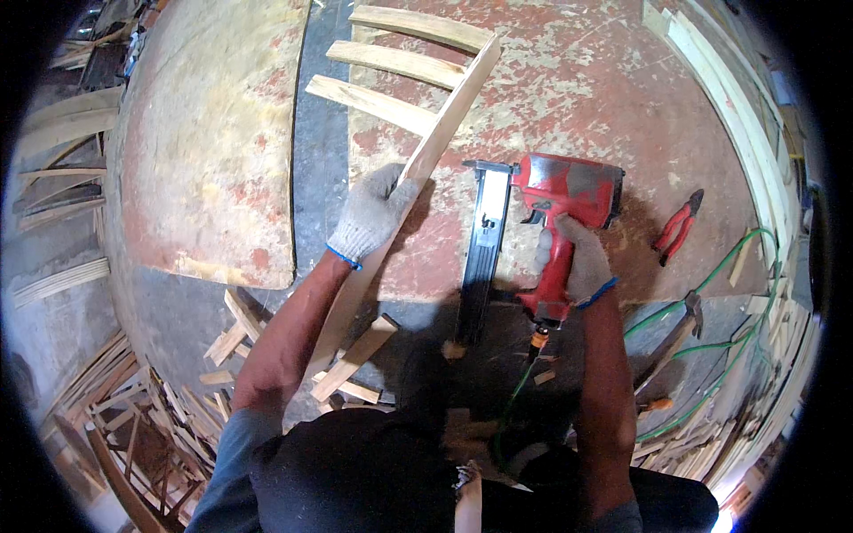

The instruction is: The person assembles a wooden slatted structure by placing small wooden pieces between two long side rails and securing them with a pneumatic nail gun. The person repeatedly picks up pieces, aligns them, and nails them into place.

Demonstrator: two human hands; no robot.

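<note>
My left hand, in a grey knitted glove with a blue cuff edge, is closed around a long wooden board that runs from the upper middle down past my forearm. Three short slats stick out leftward from the board's far half. My right hand, gloved alike, grips the handle of a red pneumatic nail gun. The gun's black and silver magazine points toward me, and its nose is apart from the board. From the handle's base a green hose leads down.
Red-handled pliers lie on the worn red worktop at the right, with a hammer nearer me. A green air hose loops there. Loose wood offcuts lie close by, and long pale strips line the right side.
</note>
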